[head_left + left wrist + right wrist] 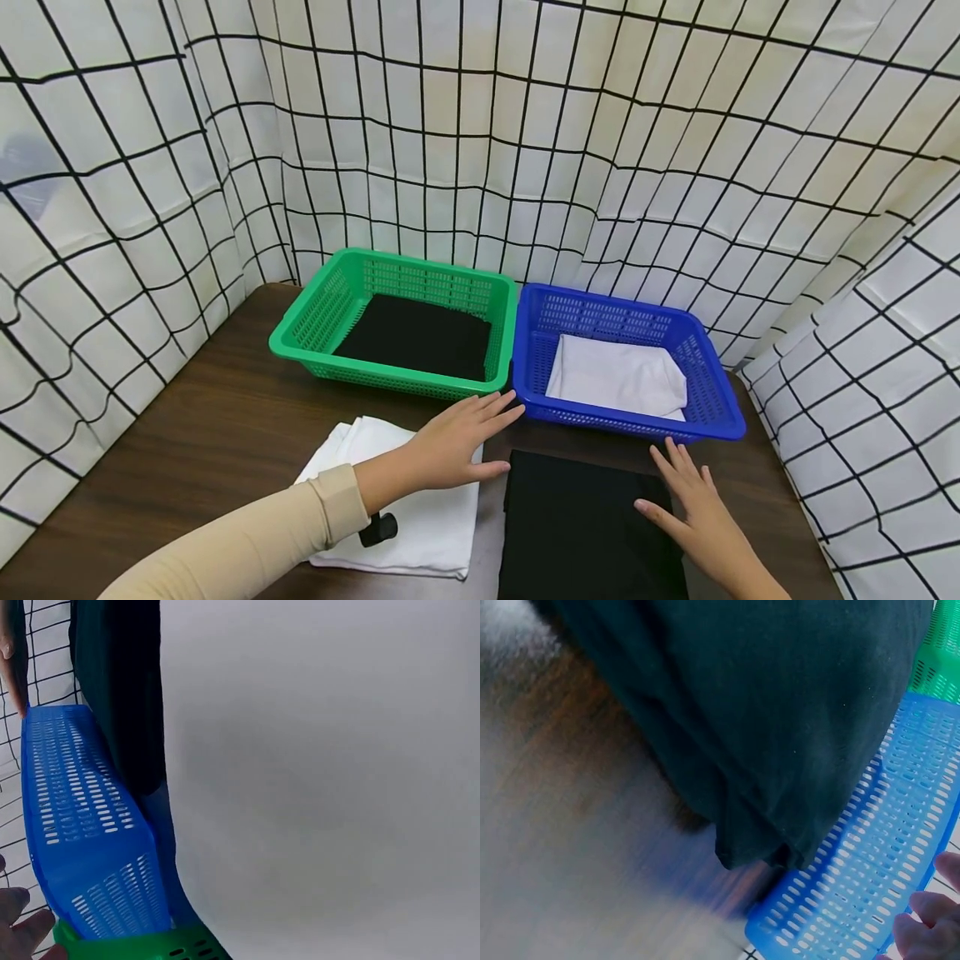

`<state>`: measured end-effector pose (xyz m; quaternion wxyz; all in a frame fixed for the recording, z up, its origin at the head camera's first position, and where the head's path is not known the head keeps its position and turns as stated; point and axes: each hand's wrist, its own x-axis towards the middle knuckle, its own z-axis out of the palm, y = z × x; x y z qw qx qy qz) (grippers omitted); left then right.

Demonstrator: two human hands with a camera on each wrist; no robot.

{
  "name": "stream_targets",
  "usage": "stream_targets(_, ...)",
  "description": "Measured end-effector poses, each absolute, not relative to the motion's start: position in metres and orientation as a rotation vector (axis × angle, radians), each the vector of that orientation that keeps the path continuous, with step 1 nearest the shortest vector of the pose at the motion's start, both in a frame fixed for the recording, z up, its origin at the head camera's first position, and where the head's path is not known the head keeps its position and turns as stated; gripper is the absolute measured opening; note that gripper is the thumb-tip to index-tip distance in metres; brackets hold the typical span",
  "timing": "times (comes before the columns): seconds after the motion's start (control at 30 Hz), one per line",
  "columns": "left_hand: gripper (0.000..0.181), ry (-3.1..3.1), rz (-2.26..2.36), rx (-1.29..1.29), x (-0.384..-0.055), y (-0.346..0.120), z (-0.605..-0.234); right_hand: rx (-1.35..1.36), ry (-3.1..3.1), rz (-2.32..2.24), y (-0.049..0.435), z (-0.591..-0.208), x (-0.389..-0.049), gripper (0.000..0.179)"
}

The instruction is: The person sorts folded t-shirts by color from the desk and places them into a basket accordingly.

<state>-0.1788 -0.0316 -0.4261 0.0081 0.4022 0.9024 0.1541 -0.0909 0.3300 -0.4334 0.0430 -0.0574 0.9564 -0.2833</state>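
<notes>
The step in hand looks like squaring the folded black cloth [585, 529], toward the worktop's [217, 433] near edge. Left hand [459, 442] and right hand [699, 515] spread their fingers, grips empty; the next move seemingly calls for pinching its edges.

Black-gridded white sheeting [442, 154], apparently fabric, borders the brown table [202, 450].

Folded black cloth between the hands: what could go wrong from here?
The left hand reaches across the folded white cloth and might rumple it. The folded black cloth lies near the blue basket holding another white cloth; colours could get mixed. Its layered edge, in the right wrist view, might unfold if lifted.
</notes>
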Motion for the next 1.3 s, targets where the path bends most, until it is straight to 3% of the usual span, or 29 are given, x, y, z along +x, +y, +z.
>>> stream_targets(0.67, 0.076, 2.677, 0.563, 1.217, -0.171, -0.024, -0.439, -0.126, 2.857, -0.905, 0.328, -0.443, -0.091, 0.085)
stream_targets(0.97, 0.083, 2.489, 0.859, 0.958, -0.169, -0.021, -0.446, -0.017, 2.710, -0.837, 0.335, -0.451, -0.094, 0.095)
stream_targets(1.3, 0.089, 2.412, 0.950, 0.860, -0.170, -0.019, -0.452, 0.063, 2.654, -0.802, 0.337, -0.456, -0.096, 0.098)
